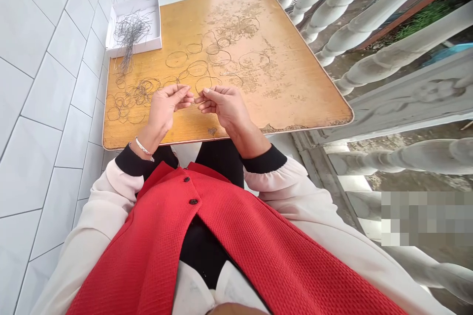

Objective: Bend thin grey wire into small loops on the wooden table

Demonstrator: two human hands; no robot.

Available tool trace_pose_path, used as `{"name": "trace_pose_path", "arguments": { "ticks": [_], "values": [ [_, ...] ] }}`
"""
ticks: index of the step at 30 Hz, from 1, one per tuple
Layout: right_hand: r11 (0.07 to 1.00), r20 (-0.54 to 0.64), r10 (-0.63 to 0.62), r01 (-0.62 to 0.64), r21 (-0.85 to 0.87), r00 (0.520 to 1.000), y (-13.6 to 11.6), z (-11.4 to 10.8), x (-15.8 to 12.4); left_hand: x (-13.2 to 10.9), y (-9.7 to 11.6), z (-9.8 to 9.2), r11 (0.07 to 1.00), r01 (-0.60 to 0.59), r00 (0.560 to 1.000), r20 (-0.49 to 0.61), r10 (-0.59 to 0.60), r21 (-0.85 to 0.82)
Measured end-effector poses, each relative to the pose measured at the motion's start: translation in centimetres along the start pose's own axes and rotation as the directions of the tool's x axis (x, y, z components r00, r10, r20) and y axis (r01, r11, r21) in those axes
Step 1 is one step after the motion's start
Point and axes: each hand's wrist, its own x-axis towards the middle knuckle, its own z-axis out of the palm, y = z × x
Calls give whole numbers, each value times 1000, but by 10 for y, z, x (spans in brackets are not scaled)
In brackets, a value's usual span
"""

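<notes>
My left hand [165, 107] and my right hand [227, 107] are raised over the near edge of the table, fingertips almost meeting. Both are closed in a pinch, thumb against fingers, on what looks like a thin dark wire [209, 77] that curves up between them in a loop. Its ends are hidden by the fingers. A tangled heap of wire rings [145, 90] lies just left of my left hand. Beyond my hands, several single wire rings [197, 61] are spread over the tabletop, some overlapping.
A shallow white box [155, 45] at the table's far left corner holds a bundle of loose wires [132, 29], which hangs over its front wall. The worn wooden table [295, 88] stands between a tiled wall [48, 88] on the left and a white balustrade [347, 34] on the right.
</notes>
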Motion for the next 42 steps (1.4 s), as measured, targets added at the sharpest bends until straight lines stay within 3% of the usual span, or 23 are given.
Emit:
{"name": "trace_pose_path", "arguments": {
  "ticks": [4, 6, 8, 10, 13, 15, 18, 24, 27, 29, 31, 34, 37, 42],
  "values": [
    [972, -48, -193, 184, -144, 980, 16, -4, 4, 3, 5, -1, 980, 138, 990, -13, -142, -140],
    [897, -93, -377, 338, -286, 922, 25, -9, 4, 3, 5, -2, 973, 162, 986, -13, -166, -164],
    [746, -82, -568, 469, -473, 819, 29, -15, 1, 4, 4, -3, 968, 169, 984, -15, -175, -185],
    [545, 32, -690, 548, -635, 723, 27, -18, -4, 4, 3, -4, 966, 175, 983, -14, -181, -191],
    [262, 293, -712, 628, -733, 639, 21, -20, -5, 4, 4, -3, 966, 187, 982, 5, -189, -177],
    [152, 401, -673, 646, -748, 622, 19, -19, -2, 4, 6, -3, 967, 197, 980, 15, -197, -164],
    [97, 433, -653, 637, -765, 621, 20, -19, 5, 2, 7, -4, 965, 210, 978, 16, -210, -155],
    [98, 431, -689, 664, -742, 583, 27, -18, 5, 1, 4, -7, 981, 171, 985, -1, -172, -89],
    [64, 438, -693, 654, -754, 572, 28, -17, 4, 3, -1, -8, 993, 113, 993, -23, -112, 33],
    [30, 448, -700, 649, -760, 557, 27, -18, 5, 4, -6, -11, 982, 6, 999, -49, 3, 187],
    [5, 463, -700, 653, -758, 543, 25, -21, 6, 3, -10, -16, 900, -169, 979, -33, 199, 401],
    [-11, 483, -694, 662, -749, 535, 24, -24, 8, -1, -16, -22, 606, -426, 886, 172, 432, 672],
    [-1, 484, -696, 674, -739, 530, 26, -26, 8, -5, -20, -22, 328, -539, 802, 354, 482, 776],
    [100, 470, -722, 749, -655, 508, 28, -29, 3, -5, -25, -18, 71, -578, 702, 451, 551, 813]
  ]
}}
